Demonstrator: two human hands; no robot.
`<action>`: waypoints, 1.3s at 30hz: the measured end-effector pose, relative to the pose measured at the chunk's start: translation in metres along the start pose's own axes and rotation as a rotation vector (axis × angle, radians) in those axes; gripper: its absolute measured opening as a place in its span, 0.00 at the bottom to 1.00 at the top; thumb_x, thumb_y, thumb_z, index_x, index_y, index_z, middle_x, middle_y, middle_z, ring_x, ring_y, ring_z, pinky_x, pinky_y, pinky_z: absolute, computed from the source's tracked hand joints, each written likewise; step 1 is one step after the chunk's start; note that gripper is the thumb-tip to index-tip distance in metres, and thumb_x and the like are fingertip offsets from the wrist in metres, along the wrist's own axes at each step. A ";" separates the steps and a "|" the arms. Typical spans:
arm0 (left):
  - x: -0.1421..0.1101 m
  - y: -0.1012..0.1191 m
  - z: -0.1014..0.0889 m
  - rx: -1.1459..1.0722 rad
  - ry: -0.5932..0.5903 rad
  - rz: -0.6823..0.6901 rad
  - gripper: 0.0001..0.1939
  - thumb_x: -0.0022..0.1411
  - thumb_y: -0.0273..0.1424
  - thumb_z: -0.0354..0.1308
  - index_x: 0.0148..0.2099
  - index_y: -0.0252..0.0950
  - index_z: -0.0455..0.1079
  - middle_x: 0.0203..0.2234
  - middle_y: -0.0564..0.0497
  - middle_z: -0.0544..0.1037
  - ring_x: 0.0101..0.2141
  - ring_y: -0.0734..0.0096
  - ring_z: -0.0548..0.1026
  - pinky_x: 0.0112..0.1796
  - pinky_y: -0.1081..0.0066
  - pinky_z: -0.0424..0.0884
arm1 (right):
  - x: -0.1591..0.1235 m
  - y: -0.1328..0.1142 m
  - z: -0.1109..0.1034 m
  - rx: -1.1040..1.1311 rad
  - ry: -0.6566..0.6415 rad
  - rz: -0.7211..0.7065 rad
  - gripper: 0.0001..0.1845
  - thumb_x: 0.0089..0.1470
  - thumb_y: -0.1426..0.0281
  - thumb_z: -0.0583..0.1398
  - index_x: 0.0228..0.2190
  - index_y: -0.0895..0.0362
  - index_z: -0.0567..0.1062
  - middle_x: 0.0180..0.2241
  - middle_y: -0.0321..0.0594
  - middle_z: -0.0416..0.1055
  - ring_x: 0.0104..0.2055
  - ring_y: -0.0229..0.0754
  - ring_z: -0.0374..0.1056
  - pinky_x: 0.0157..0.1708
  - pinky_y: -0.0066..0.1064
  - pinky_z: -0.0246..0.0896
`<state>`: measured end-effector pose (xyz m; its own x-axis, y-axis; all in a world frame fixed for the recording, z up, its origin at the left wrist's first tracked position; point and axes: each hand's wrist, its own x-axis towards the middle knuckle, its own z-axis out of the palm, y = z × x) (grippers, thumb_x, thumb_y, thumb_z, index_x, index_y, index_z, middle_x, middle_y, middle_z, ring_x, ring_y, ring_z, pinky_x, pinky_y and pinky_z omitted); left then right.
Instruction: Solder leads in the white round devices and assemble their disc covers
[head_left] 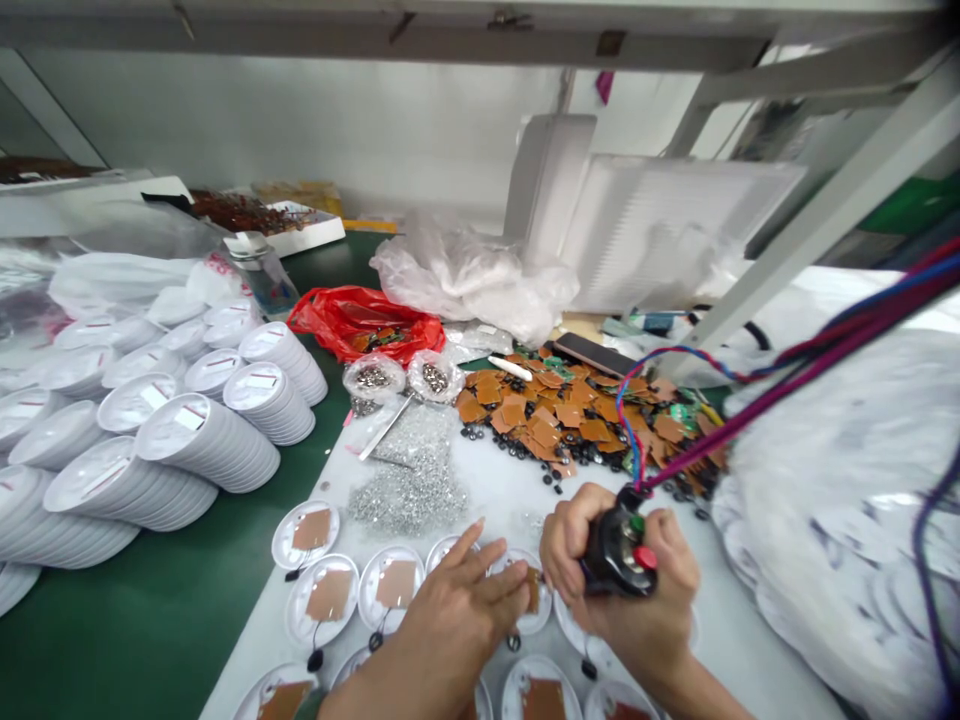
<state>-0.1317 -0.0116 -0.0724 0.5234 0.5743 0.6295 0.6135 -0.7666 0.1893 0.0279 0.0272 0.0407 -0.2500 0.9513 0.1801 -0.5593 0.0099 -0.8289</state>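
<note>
My right hand [637,590] grips a black hand-held device [619,550] with a red button and a green button, and coloured wires run from it up to the right. My left hand [450,630] lies flat, its fingertips on a white round dish [525,590] carrying a brown square pad [532,590]. More such dishes [315,600] with brown pads and short black leads lie around both hands. Beyond the hands are a heap of brown square pads [555,420] with small black rings and a spread of tiny silver parts [409,480].
Stacks of white dishes [202,445] stand on the green work surface [150,620] at left. A large white bag of dishes [825,520] fills the right. A red plastic bag [365,322], a phone [592,353] and crumpled clear plastic lie behind. A metal frame crosses overhead.
</note>
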 end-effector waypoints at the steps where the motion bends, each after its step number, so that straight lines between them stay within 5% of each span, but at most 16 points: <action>1: 0.000 0.000 0.000 -0.006 -0.010 -0.008 0.10 0.77 0.33 0.53 0.45 0.42 0.77 0.45 0.59 0.85 0.50 0.66 0.80 0.64 0.55 0.62 | 0.000 0.000 0.000 -0.005 0.001 -0.001 0.30 0.58 0.43 0.57 0.22 0.55 0.76 0.12 0.36 0.64 0.14 0.38 0.55 0.16 0.29 0.53; 16: 0.008 0.006 -0.011 -0.024 -0.070 -0.043 0.11 0.77 0.31 0.52 0.47 0.41 0.76 0.45 0.58 0.85 0.50 0.65 0.80 0.61 0.58 0.68 | -0.008 0.013 -0.010 -0.015 -0.050 0.116 0.30 0.57 0.41 0.55 0.24 0.55 0.74 0.13 0.34 0.62 0.15 0.37 0.53 0.18 0.29 0.50; 25: 0.007 0.009 -0.010 0.044 -0.011 -0.010 0.10 0.76 0.29 0.53 0.46 0.38 0.76 0.42 0.55 0.85 0.48 0.65 0.81 0.58 0.59 0.71 | 0.012 -0.021 -0.002 -0.014 0.075 -0.074 0.32 0.57 0.41 0.55 0.21 0.55 0.75 0.12 0.35 0.62 0.14 0.38 0.56 0.15 0.29 0.55; 31: 0.006 0.006 -0.012 -0.027 -0.059 -0.036 0.08 0.74 0.30 0.55 0.45 0.40 0.77 0.43 0.55 0.85 0.50 0.63 0.80 0.59 0.56 0.68 | 0.013 0.006 -0.009 -0.086 0.119 -0.028 0.31 0.59 0.43 0.56 0.22 0.55 0.76 0.13 0.36 0.64 0.15 0.38 0.58 0.17 0.30 0.55; 35: 0.014 0.003 -0.021 -0.179 -0.094 -0.152 0.08 0.73 0.31 0.57 0.41 0.45 0.76 0.40 0.58 0.84 0.49 0.64 0.78 0.61 0.52 0.62 | 0.010 -0.001 -0.007 -0.084 0.083 -0.023 0.29 0.56 0.43 0.59 0.22 0.55 0.76 0.14 0.37 0.65 0.16 0.40 0.59 0.18 0.31 0.57; 39: 0.040 0.006 -0.033 -0.194 -0.188 -0.369 0.03 0.68 0.29 0.63 0.44 0.42 0.76 0.36 0.54 0.81 0.39 0.63 0.75 0.53 0.54 0.65 | 0.013 -0.019 0.004 -0.047 0.071 -0.034 0.29 0.55 0.44 0.58 0.20 0.55 0.77 0.12 0.37 0.64 0.15 0.40 0.58 0.17 0.30 0.57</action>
<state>-0.1265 -0.0024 -0.0215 0.4002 0.8474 0.3490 0.6665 -0.5305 0.5238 0.0318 0.0378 0.0611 -0.1744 0.9696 0.1717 -0.5284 0.0550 -0.8472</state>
